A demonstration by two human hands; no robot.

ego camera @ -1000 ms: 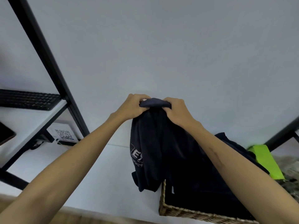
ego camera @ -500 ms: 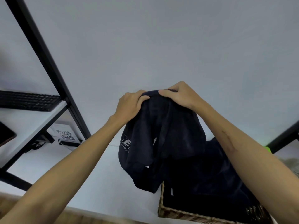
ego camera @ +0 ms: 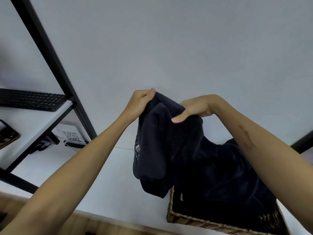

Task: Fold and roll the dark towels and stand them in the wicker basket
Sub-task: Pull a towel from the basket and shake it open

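Note:
A dark navy towel (ego camera: 159,150) with pale lettering on its left side hangs in the air above the white table. My left hand (ego camera: 141,103) pinches its top edge at the upper left. My right hand (ego camera: 194,109) grips the same edge a little lower and to the right, thumb pressed on the cloth. The towel's lower end dangles over the left rim of the wicker basket (ego camera: 186,219) at the bottom right. More dark cloth (ego camera: 228,175) fills the basket and hides its inside.
A black-framed shelf unit (ego camera: 55,68) stands at the left, with a black keyboard (ego camera: 32,100) on its white shelf. A QR-code card (ego camera: 70,135) leans under it by the wall. Another black frame leg (ego camera: 303,144) shows at the right edge.
My hands have drawn apart along the towel's top edge. The left hand has risen slightly, the right has shifted right and lower, and the towel has spread wider. The green item at right is out of sight.

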